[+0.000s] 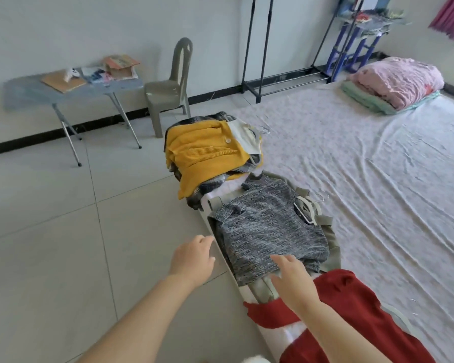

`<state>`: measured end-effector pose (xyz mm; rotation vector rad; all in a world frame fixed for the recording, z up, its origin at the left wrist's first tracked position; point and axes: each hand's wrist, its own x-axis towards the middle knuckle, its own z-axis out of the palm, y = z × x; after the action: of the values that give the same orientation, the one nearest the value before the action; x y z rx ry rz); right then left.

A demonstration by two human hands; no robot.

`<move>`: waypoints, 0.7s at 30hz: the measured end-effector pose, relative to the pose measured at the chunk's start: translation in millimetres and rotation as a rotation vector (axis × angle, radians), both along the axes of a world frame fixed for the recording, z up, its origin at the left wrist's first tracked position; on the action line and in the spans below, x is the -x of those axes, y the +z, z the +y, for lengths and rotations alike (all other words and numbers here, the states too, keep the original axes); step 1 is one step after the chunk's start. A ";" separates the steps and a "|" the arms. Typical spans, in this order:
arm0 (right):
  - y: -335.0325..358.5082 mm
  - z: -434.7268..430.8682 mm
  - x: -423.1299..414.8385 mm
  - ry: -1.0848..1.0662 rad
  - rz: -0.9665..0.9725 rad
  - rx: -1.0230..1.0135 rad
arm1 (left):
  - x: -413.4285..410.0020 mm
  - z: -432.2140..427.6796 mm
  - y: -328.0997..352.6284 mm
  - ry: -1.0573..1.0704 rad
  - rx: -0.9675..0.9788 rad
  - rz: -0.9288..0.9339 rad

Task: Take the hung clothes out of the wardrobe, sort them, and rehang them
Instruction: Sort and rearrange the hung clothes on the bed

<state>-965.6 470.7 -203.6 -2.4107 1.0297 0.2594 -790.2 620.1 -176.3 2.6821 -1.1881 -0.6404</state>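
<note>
The grey knit shirt (268, 231) lies flat on the near edge of the mattress (378, 179), with a white hanger (306, 211) in its neck opening. Under it is a pale green garment (334, 239), which shows on its right side. The right hand (291, 281) is at the lower hem of the grey shirt, with the fingers straight and spread, and it holds nothing; if it really touches the cloth I cannot tell. The left hand (193, 260) is just beside the mattress edge, above the floor tiles (50, 231). Its fingers are loosely bent and it also holds nothing.

Behind the grey shirt there is a second pile with a yellow garment (202, 153) on top and a checked cloth under it. Near the person, a red garment (351, 310) lies across the mattress edge.

Farther away a black clothes rack (257, 48) stands at the wall. A grey plastic chair (171, 85) is to the left of it, and then a folding bench (24, 93) with papers on it. A folded pink blanket (399, 79) rests at the far end of the mattress.
</note>
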 end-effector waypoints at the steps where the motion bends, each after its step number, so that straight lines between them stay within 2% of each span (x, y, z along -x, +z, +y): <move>1: -0.7 -2.3 -16.9 0.005 -0.001 -0.002 | -15.7 -0.5 0.2 0.009 0.004 -0.002; 13: -14.6 -84.8 -230.5 0.038 -0.026 -0.070 | -215.6 -72.3 0.6 0.090 -0.017 -0.017; 21: -9.3 -142.0 -354.0 0.037 -0.010 -0.081 | -338.0 -133.1 7.8 0.052 -0.005 -0.031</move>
<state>-611.7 328.7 -213.0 -2.3575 0.9525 0.2959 -452.2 487.1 -168.6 2.7267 -1.1221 -0.5969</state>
